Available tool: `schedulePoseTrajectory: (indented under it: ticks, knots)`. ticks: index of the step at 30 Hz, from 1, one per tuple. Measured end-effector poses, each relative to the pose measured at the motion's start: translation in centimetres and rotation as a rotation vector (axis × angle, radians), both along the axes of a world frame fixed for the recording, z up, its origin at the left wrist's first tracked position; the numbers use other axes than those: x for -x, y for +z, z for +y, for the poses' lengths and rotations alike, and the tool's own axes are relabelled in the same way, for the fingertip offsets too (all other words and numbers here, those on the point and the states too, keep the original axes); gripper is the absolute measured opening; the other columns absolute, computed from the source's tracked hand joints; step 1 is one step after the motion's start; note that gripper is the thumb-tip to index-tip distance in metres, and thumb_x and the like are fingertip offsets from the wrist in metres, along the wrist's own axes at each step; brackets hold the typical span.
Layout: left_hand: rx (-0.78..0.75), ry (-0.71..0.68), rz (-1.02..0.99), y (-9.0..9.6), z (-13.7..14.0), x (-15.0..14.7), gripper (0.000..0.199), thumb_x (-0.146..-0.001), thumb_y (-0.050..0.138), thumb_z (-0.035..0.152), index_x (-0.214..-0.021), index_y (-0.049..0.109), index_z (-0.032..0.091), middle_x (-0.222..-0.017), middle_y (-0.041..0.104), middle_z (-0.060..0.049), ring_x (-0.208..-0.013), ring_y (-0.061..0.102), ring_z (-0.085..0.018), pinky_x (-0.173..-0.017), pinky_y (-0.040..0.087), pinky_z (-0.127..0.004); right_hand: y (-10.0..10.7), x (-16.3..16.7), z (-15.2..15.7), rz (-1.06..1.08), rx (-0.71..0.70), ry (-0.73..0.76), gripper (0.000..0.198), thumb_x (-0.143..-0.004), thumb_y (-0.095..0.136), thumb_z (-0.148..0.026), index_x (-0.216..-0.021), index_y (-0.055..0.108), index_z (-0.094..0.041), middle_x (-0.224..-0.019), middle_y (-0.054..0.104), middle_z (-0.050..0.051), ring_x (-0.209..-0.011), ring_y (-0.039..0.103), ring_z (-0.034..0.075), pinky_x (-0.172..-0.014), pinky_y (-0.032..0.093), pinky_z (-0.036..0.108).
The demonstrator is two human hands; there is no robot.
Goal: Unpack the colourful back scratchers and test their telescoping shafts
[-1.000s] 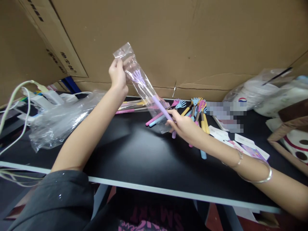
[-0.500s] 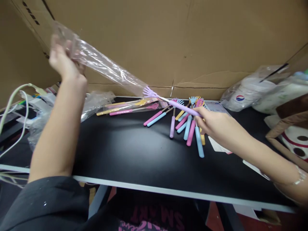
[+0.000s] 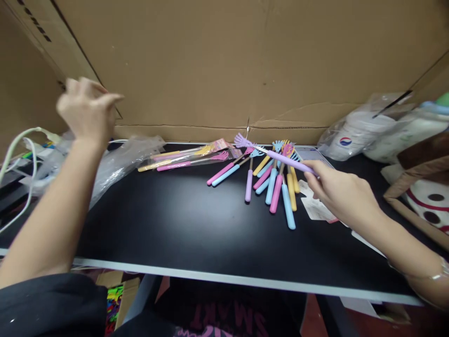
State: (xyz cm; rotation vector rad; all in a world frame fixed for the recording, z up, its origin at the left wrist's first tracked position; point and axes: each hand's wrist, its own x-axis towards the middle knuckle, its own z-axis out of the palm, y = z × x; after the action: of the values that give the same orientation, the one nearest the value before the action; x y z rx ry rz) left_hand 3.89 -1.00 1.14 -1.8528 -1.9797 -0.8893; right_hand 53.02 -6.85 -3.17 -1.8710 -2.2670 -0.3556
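A purple back scratcher [image 3: 287, 160] is in my right hand [image 3: 331, 185], gripped by the end of its handle; its hand-shaped head points left. Below it several bare back scratchers [image 3: 277, 194] with pink, blue, yellow and purple handles lie fanned out on the black table. My left hand [image 3: 87, 107] is raised at the left, blurred, with the thumb stretched out and nothing visible in it. Beneath and beside that hand rests a heap of clear plastic sleeves [image 3: 122, 157]. Several back scratchers in clear sleeves [image 3: 191, 157] lie right of the heap.
A cardboard wall [image 3: 210, 65] rises behind the black table [image 3: 168, 224]. At the right are a bagged white cup [image 3: 365, 128], a brown-handled bag [image 3: 430, 201] and paper cards [image 3: 314, 206]. A white cable [image 3: 33, 159] loops at the left. Below stands a box of colourful items [image 3: 114, 302].
The clear sleeve has come off the purple back scratcher and out of my left hand, which moved left and down. My right hand shifted slightly right with the back scratcher.
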Motion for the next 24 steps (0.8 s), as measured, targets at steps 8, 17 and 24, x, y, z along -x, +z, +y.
schedulePoseTrajectory:
  ticks: [8,17,24]
  knots:
    - [0.227,-0.035,0.141,-5.6,2.7,1.3,0.067,-0.071,0.036,0.079,-0.119,0.058,0.037,-0.122,0.058,0.008,-0.120,0.028,-0.037,-0.099,0.017,-0.059,-0.9,-2.9,-1.3,-0.102,-0.308,-0.020,0.036,-0.093,0.039,-0.039,-0.119,0.059,-0.023,-0.057,0.062,0.002,-0.049,0.056,0.018,-0.043,0.023,0.026]
    - [0.322,-0.310,0.519,-6.0,3.7,-9.9,0.052,-0.092,0.034,0.050,-0.130,0.052,0.019,-0.127,0.055,-0.011,-0.122,0.042,-0.031,-0.098,0.031,-0.043,-2.6,-1.0,1.9,-0.296,-0.277,0.573,0.028,-0.096,0.040,-0.030,-0.104,0.064,-0.018,-0.081,0.066,0.007,-0.080,0.060,0.018,-0.058,0.035,0.029]
    - [0.422,-0.246,0.432,-7.7,5.1,-12.9,0.046,-0.094,0.034,0.051,-0.124,0.057,0.024,-0.120,0.063,-0.009,-0.109,0.059,-0.027,-0.081,0.044,-0.032,-2.9,1.6,1.7,-0.215,-0.213,0.829,0.026,-0.095,0.044,-0.030,-0.105,0.062,-0.016,-0.093,0.067,0.009,-0.091,0.060,0.021,-0.074,0.044,0.032]
